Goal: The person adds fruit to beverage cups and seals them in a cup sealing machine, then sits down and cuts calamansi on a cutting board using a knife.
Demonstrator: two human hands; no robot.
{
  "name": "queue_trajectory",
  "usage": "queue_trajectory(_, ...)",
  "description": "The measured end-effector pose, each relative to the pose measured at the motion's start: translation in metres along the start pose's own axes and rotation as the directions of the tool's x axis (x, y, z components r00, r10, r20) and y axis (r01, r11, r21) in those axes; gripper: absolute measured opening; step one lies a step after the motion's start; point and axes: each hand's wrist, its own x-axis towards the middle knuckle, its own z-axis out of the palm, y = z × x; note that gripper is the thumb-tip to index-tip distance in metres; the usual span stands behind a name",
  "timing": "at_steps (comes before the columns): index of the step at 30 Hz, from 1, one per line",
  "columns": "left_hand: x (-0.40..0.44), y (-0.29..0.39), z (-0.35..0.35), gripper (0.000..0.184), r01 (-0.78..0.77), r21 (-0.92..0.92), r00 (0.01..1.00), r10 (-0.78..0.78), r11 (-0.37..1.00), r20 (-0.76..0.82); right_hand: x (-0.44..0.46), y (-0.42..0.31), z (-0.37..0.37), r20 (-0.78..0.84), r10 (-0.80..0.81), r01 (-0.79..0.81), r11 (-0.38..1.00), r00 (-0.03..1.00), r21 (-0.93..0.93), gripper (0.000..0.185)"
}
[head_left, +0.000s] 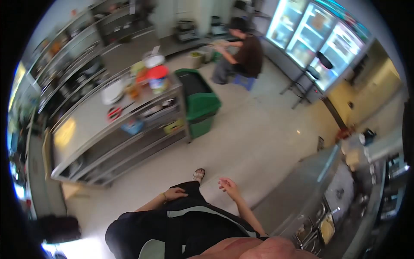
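My left hand rests near the black clothing at my thigh, fingers stretched out, with a bracelet at the wrist. On the other side of my body, my right hand hangs over the pale floor with its fingers apart and slightly bent, holding nothing. A sandalled foot shows between the two hands. Neither hand touches the steel table at the left or the steel counter at the right.
A green bin stands at the table's end. Beyond it a person sits on a blue stool. Glass-door fridges and a black chair are at the back right. A red-lidded tub stands on the table.
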Motion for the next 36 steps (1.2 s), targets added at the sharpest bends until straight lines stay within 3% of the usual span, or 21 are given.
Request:
queue_trajectory(1, 0.045, 0.006, -0.009, 0.066, -0.062, 0.257, 0.997, 0.046, 0.964, 0.067, 0.002, 0.014, -0.023, -0.158, 0.013, -0.012, 1.0, 0.987, 0.009, 0.032)
queue_trajectory(2, 0.078, 0.032, -0.018, 0.069, -0.081, 0.295, 0.994, 0.054, 0.952, 0.098, 0.003, 0.027, -0.045, -0.299, 0.031, -0.027, 0.999, 0.954, 0.018, 0.032)
queue_trajectory(4, 0.133, 0.076, -0.043, 0.077, -0.095, 0.356, 0.99, 0.05, 0.93, 0.133, -0.006, 0.044, -0.084, -0.544, 0.291, -0.211, 0.956, 0.787, 0.206, 0.034)
queue_trajectory(5, 0.181, 0.064, -0.057, 0.079, -0.243, 0.293, 0.959, 0.184, 0.925, 0.215, -0.006, 0.076, -0.1, -0.584, 0.424, -0.305, 0.905, 0.692, 0.296, 0.029)
queue_trajectory(7, 0.214, 0.131, -0.076, 0.078, -0.213, 0.453, 0.977, 0.176, 0.865, 0.123, -0.004, 0.121, -0.137, -0.584, 0.652, -0.437, 0.758, 0.484, 0.485, 0.025)
queue_trajectory(9, 0.266, 0.203, -0.103, 0.078, -0.21, 0.567, 0.978, 0.179, 0.796, 0.111, 0.0, 0.115, -0.16, -0.528, 0.746, -0.501, 0.665, 0.406, 0.554, 0.024)
queue_trajectory(10, 0.297, 0.225, -0.108, 0.077, -0.228, 0.596, 0.974, 0.17, 0.77, 0.152, 0.006, 0.105, -0.171, -0.511, 0.757, -0.519, 0.652, 0.408, 0.553, 0.024)
queue_trajectory(12, 0.306, 0.315, -0.127, 0.076, -0.34, 0.581, 0.937, 0.319, 0.739, 0.143, 0.028, 0.079, -0.196, -0.506, 0.726, -0.526, 0.687, 0.465, 0.502, 0.024)
queue_trajectory(15, 0.376, 0.371, -0.142, 0.074, -0.359, 0.549, 0.932, 0.319, 0.755, 0.172, 0.078, 0.036, -0.242, -0.505, 0.639, -0.511, 0.769, 0.581, 0.385, 0.024)
queue_trajectory(19, 0.472, 0.416, -0.148, 0.068, -0.327, 0.657, 0.931, 0.349, 0.679, 0.102, 0.168, -0.021, -0.321, -0.457, 0.475, -0.459, 0.875, 0.752, 0.156, 0.024)
queue_trajectory(22, 0.559, 0.432, -0.154, 0.067, -0.298, 0.726, 0.949, 0.276, 0.619, 0.154, 0.236, -0.058, -0.389, -0.356, 0.391, -0.434, 0.9, 0.849, -0.046, 0.024)
queue_trajectory(26, 0.556, 0.505, -0.187, 0.065, -0.205, 0.717, 0.958, 0.287, 0.667, 0.006, 0.327, -0.125, -0.475, -0.179, 0.354, -0.387, 0.897, 0.918, -0.214, 0.024)
queue_trajectory(28, 0.537, 0.546, -0.196, 0.063, -0.154, 0.711, 0.933, 0.338, 0.686, -0.125, 0.387, -0.159, -0.517, -0.146, 0.389, -0.411, 0.895, 0.909, -0.172, 0.025)
queue_trajectory(30, 0.54, 0.542, -0.215, 0.065, -0.295, 0.459, 0.89, 0.415, 0.838, -0.187, 0.462, -0.215, -0.555, -0.219, 0.517, -0.547, 0.83, 0.828, -0.11, 0.025)
queue_trajectory(32, 0.547, 0.517, -0.238, 0.069, -0.197, 0.422, 0.924, 0.312, 0.885, -0.222, 0.533, -0.289, -0.579, -0.06, 0.552, -0.506, 0.71, 0.832, -0.49, 0.044)
queue_trajectory(33, 0.54, 0.504, -0.245, 0.071, -0.144, 0.413, 0.897, 0.295, 0.899, -0.33, 0.572, -0.33, -0.582, 0.102, 0.591, -0.433, 0.686, 0.8, -0.584, 0.051)
queue_trajectory(36, 0.519, 0.482, -0.276, 0.074, 0.02, 0.302, 0.796, 0.168, 0.953, -0.582, 0.702, -0.414, -0.552, 0.432, 0.584, -0.261, 0.753, 0.687, -0.604, 0.035)
